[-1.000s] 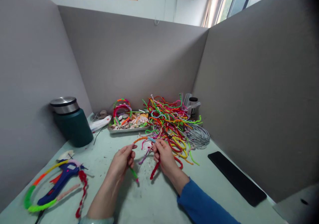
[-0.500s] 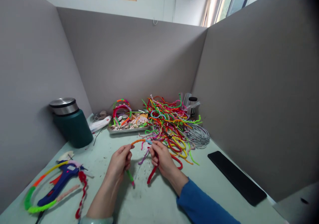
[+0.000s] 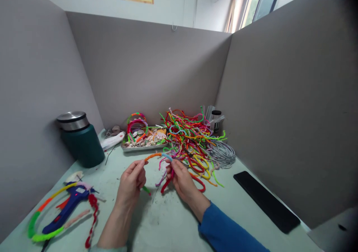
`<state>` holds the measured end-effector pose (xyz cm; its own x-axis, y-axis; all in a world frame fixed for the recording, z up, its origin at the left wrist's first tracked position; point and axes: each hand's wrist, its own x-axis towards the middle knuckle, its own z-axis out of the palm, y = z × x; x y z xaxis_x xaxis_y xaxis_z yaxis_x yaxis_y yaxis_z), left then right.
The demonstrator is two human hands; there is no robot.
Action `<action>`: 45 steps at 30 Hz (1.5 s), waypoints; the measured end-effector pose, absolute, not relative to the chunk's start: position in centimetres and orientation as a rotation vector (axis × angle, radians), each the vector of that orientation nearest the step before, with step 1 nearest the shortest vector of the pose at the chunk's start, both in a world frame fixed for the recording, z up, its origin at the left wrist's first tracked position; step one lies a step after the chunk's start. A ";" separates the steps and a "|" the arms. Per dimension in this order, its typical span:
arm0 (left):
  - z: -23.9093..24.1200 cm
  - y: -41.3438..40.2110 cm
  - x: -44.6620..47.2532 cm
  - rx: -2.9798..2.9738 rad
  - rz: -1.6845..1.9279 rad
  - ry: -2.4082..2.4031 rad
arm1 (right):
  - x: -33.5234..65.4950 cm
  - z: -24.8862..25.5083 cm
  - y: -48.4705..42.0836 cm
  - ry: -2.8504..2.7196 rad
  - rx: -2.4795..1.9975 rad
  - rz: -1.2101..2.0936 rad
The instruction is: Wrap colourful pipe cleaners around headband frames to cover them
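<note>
Between my two hands arches a wire wrapped in coloured pipe cleaners (image 3: 154,155), orange on the left and light blue on the right. My left hand (image 3: 133,176) pinches its orange part, and a green end with a pink tip pokes out below. My right hand (image 3: 179,177) grips it at the blue part, fingers curled. A red fuzzy end (image 3: 166,186) hangs beneath that hand. Just beyond lies a heap of loose pipe cleaners (image 3: 186,127), with red-handled and yellow loops at its near edge.
At the left lie a blue glue gun (image 3: 65,209) and a multicoloured hoop (image 3: 33,222). Behind them stands a green flask (image 3: 82,143). A metal tray (image 3: 144,148) holds shells and small hoops. To the right are a grey wire coil (image 3: 223,153) and a black strip (image 3: 265,201).
The held wire arches higher between my hands, which are slightly farther apart. Its green and red lower ends have moved up, and less of the green end shows.
</note>
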<state>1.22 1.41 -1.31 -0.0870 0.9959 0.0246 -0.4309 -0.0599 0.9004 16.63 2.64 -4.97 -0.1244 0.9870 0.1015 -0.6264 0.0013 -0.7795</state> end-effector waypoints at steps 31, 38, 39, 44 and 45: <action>-2.8 1.5 2.8 1.015 0.961 1.126 | 18.0 -4.8 4.0 -0.507 -0.414 1.539; -3.0 2.2 2.1 1.028 1.096 1.201 | 16.6 -5.4 2.8 -0.917 -0.789 1.356; -3.0 2.3 2.0 1.033 1.105 1.221 | 16.5 -5.7 2.8 -0.991 -0.876 1.322; -3.0 2.2 2.0 1.056 1.128 1.308 | 16.6 -6.6 3.3 -1.145 -0.997 1.286; -3.0 2.1 2.0 1.073 1.122 1.326 | 16.6 -6.7 3.4 -1.137 -0.992 1.274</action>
